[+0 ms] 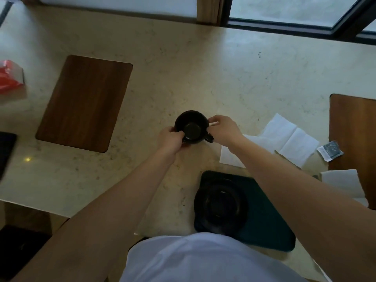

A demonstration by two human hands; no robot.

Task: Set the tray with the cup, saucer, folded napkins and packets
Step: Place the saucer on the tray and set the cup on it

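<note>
A: Cup [191,127] location: upright on the counter [183,68], beyond the tray [270,222], with both hands closed on it. The left hand [170,138] grips the left wall; the right hand [220,129] pinches the right rim, just above the handle, which points toward the person's right.

B: Destination?

A: The saucer [220,204] sits on the tray's left end, nearer the body and slightly to the right of the cup. Judged move: draw the cup back toward the body. Neither hand is clearly nearer.

B: Legible markings?

A: None. The packet [330,150] beside the napkins [284,137] bears print too small to read.
</note>
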